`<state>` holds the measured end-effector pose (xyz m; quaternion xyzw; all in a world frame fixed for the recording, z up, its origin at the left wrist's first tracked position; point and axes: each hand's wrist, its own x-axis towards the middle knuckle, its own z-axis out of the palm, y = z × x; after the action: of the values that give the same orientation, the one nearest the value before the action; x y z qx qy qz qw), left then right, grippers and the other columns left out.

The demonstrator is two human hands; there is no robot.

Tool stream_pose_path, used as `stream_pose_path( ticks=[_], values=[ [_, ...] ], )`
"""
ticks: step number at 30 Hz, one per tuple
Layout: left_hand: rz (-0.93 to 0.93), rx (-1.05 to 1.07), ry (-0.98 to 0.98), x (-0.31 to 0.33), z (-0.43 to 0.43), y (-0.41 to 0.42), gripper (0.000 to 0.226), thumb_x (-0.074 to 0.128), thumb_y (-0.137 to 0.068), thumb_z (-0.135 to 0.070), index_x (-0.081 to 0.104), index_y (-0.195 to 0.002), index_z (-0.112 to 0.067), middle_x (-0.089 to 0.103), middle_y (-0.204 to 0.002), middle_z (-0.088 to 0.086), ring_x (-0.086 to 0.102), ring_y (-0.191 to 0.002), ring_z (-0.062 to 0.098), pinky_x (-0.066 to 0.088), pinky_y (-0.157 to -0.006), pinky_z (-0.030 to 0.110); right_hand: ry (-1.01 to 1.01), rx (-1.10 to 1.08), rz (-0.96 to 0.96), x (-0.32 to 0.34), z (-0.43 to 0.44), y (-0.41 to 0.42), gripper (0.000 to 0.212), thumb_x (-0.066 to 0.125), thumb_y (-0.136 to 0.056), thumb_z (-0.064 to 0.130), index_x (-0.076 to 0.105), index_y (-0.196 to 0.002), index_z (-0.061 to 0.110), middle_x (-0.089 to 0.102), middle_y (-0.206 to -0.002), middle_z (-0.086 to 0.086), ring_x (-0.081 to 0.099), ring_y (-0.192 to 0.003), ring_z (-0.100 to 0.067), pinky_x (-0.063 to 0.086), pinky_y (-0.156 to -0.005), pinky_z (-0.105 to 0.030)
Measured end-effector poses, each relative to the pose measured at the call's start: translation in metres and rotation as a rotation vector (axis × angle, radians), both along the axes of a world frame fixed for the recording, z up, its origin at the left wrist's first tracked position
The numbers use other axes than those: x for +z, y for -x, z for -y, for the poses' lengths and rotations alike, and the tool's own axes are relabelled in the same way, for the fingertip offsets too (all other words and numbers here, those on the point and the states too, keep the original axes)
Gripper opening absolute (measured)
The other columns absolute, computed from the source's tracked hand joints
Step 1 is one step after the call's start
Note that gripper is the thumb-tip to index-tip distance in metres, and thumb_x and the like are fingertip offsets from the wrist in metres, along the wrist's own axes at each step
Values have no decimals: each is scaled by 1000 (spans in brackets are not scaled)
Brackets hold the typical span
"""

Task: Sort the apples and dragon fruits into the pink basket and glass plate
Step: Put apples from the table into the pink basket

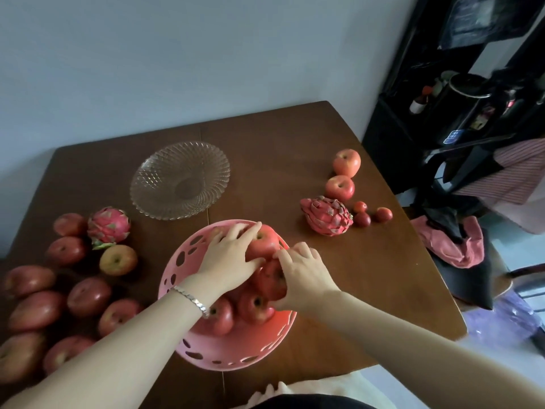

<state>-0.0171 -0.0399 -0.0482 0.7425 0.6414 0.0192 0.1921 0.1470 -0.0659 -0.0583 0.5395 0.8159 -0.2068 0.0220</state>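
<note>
**Both hands on apples in the pink basket**

The left hand (pixel 233 255) is spread over a large red apple (pixel 263 242) at the far side of the pink basket (pixel 236 346), fingers and thumb wrapped around it. A silver bracelet (pixel 193 299) is worn on that wrist. The right hand (pixel 303 276) is cupped over another apple (pixel 271 280) just beside the first, gripping it from the right. Further apples are seen lower in the basket, 2 of them clearly (pixel 255 308) (pixel 219 317), touching each other.

The basket is placed at the near middle of the brown tabletop (pixel 354 261). The glass plate (pixel 180 180) is set beyond it, to the left, with nothing on it. On the left of the tabletop a cluster of loose apples (pixel 88 296) is spread, with 1 dragon fruit (pixel 108 226) at its far end. On the right, a second dragon fruit (pixel 326 216) is found, with 2 apples (pixel 346 162) (pixel 339 187) behind it and 3 small red fruits (pixel 372 214) just beside it. A pink cloth (pixel 451 243) is draped off the tabletop at the right.
</note>
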Motion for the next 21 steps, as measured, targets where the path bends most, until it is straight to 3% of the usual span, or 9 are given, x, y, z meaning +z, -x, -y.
stream_pose_path(
  ticks=[5,8,11,16,19,21],
  values=[
    [-8,11,12,2,12,-5,73,52,-88,-45,14,-149,-30,9,-158,-4,10,-145,19,1,-118,37,24,-62,-56,-17,6,3,91,74,-62,55,36,-134,15,50,-131,0,22,-132,-26,13,-112,-36],
    [2,-12,52,0,22,-6,78,54,-84,-54,12,-148,-37,-7,-159,-4,1,-146,21,-6,-117,39,83,-161,-156,-19,11,2,105,77,-61,53,25,-142,13,44,-134,0,19,-134,-22,14,-115,-35],
    [-21,-33,24,-1,21,-5,79,56,-79,-59,16,-146,-42,-4,-159,-1,5,-146,18,-5,-117,41,152,-177,-279,-23,16,-5,101,78,-61,54,28,-141,17,37,-139,4,16,-134,-18,21,-115,-34],
    [-56,10,-3,1,15,-17,80,62,-72,-60,27,-140,-36,9,-154,3,10,-143,25,2,-117,46,158,-70,-239,-16,9,-20,93,72,-70,54,27,-145,24,22,-146,5,10,-137,-17,22,-116,-36],
    [-85,-8,43,3,8,-19,90,67,-64,-65,26,-139,-36,15,-150,3,17,-140,26,6,-114,47,258,7,-262,5,-12,-35,86,70,-74,52,28,-145,25,29,-144,8,17,-135,-8,24,-110,-24],
    [-141,-38,128,6,-1,-19,98,67,-61,-67,19,-143,-40,14,-150,4,20,-139,28,8,-114,50,218,-41,-266,18,-39,-52,75,65,-80,50,32,-143,25,36,-143,6,26,-134,-9,27,-110,-24]
  ],
)
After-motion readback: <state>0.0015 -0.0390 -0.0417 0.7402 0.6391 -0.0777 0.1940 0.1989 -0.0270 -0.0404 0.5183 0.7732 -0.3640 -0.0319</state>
